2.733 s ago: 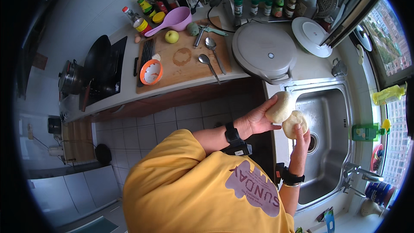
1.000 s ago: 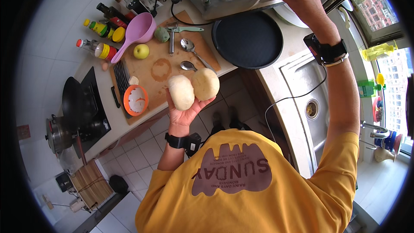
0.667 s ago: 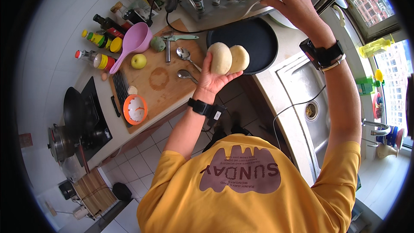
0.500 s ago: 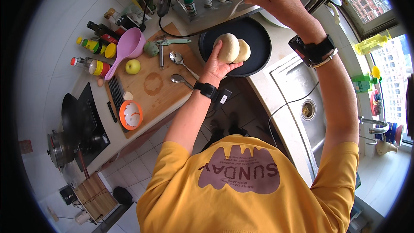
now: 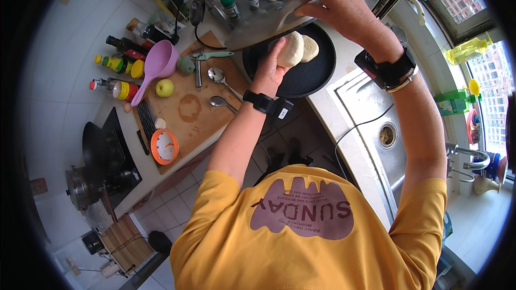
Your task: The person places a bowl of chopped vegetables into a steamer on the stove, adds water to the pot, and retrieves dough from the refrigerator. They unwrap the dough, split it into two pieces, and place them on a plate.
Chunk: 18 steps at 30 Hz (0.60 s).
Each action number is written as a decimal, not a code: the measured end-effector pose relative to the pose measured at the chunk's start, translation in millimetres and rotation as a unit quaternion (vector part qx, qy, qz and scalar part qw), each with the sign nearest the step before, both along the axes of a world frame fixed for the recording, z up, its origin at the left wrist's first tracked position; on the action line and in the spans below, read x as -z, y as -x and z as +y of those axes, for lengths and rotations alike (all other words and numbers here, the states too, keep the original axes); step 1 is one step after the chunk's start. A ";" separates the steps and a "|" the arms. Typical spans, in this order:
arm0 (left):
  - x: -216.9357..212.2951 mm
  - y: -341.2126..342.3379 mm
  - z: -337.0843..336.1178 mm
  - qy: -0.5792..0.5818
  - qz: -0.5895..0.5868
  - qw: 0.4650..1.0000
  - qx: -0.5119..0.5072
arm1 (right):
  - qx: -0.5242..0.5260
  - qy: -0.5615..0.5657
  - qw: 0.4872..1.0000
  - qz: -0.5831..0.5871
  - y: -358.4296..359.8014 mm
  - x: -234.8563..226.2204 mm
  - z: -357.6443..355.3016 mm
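Over the black pan (image 5: 303, 83), my left hand (image 5: 270, 73) is closed round a smooth, pale, round bun (image 5: 290, 50). Beside it, on the far side from my thumb, is a second, flatter bun (image 5: 310, 48). Whether that one lies in the pan or rests against my fingers I cannot tell. My right hand (image 5: 338, 5) grips the grey lid (image 5: 258, 28) at its raised handle. The lid is tilted above the pan's far left side, hiding part of the pan and coming close to the bun in my left hand.
Left of the pan, a wooden board (image 5: 207, 110) holds a peeler (image 5: 199, 72), spoons (image 5: 217, 75), a yellow-green fruit (image 5: 164, 88), a pink ladle-shaped bowl (image 5: 161, 59) and an orange bowl (image 5: 164, 146). Bottles (image 5: 126, 48) stand behind. A sink (image 5: 371, 113) lies right, with a cable (image 5: 352, 129) along its edge.
The lid has come down and left over the pan with my right hand. My left hand and its bun have moved slightly right and away from me; the second bun has shifted the same way.
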<state>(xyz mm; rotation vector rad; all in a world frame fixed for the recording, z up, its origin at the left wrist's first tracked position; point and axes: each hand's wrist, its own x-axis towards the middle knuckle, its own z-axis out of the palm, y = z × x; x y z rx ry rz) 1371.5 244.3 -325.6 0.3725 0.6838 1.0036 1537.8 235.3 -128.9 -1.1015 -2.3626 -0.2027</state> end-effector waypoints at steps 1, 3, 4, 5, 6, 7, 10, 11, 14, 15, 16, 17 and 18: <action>-1.6 6.8 -3.5 -0.010 0.052 0.999 -0.012 | 0.003 0.012 1.000 0.009 -0.9 1.0 -1.4; -2.4 18.9 -9.2 0.002 0.131 0.990 -0.047 | 0.007 0.023 1.000 0.007 -2.4 2.6 -5.6; -1.2 23.0 -11.6 -0.017 0.158 0.986 -0.047 | 0.007 0.022 1.000 -0.004 -3.1 3.3 -8.4; 0.7 26.5 -13.1 -0.037 0.187 0.980 -0.049 | 0.006 0.020 1.000 -0.014 -3.4 4.1 -10.9; 3.9 28.7 -14.5 -0.051 0.221 0.972 -0.053 | 0.000 0.001 1.000 -0.013 -3.6 5.5 -13.8; 7.7 28.7 -13.9 -0.083 0.277 0.956 -0.051 | 0.011 0.010 1.000 -0.006 -3.6 7.1 -16.3; 22.7 23.1 -11.7 -0.170 0.429 0.886 -0.046 | 0.041 0.040 0.998 0.001 -3.7 14.0 -25.3; 27.8 21.3 -12.5 -0.184 0.408 0.894 -0.034 | 0.030 0.034 0.999 0.000 -4.4 16.2 -28.5; 36.5 20.0 -13.2 -0.284 0.481 0.828 -0.044 | 0.040 0.059 0.997 -0.009 -6.9 23.2 -39.8; 36.5 20.2 -13.5 -0.320 0.507 0.798 -0.063 | 0.033 0.059 0.998 -0.011 -7.8 25.3 -43.9; 34.9 21.7 -15.3 -0.350 0.540 0.762 -0.076 | 0.033 0.064 0.997 -0.015 -8.6 27.6 -48.1; 31.8 24.3 -18.8 -0.394 0.549 0.732 -0.088 | 0.033 0.068 0.997 -0.018 -9.1 30.0 -52.5; 27.7 26.9 -24.1 -0.433 0.563 0.698 -0.096 | 0.037 0.069 0.997 -0.022 -9.3 33.4 -58.1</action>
